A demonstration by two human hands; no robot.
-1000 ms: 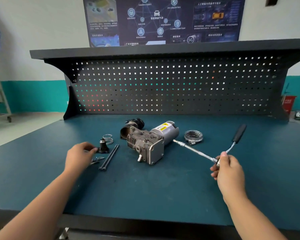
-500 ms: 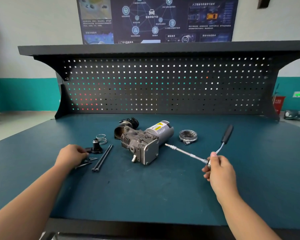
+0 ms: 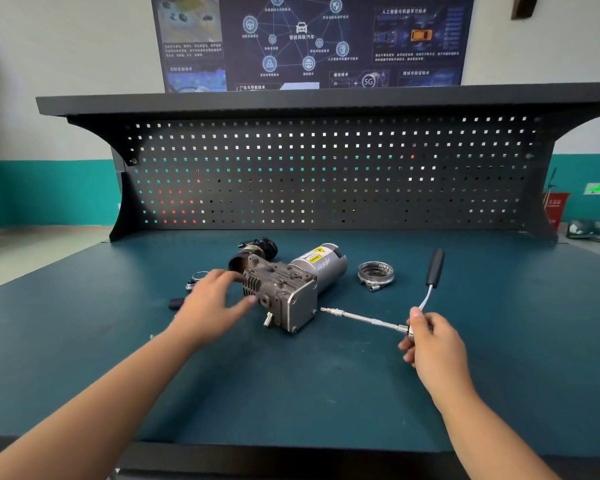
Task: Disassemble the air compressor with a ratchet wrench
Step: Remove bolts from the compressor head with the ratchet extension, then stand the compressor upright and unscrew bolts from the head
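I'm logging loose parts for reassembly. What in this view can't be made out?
Head view only.
1. Parts beside the wire ring and black piece: covered by the left hand.
2. Head of the ratchet wrench: buried in the right hand.
3. Whether the left hand touches the air compressor: motion blur.
4. Text on the yellow label: too small.

Teal workbench (image 3: 326, 393) bears the air compressor (image 3: 288, 289), a metal ring (image 3: 376, 272) (to its right).

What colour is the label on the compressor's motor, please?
The label is yellow and black; head view.
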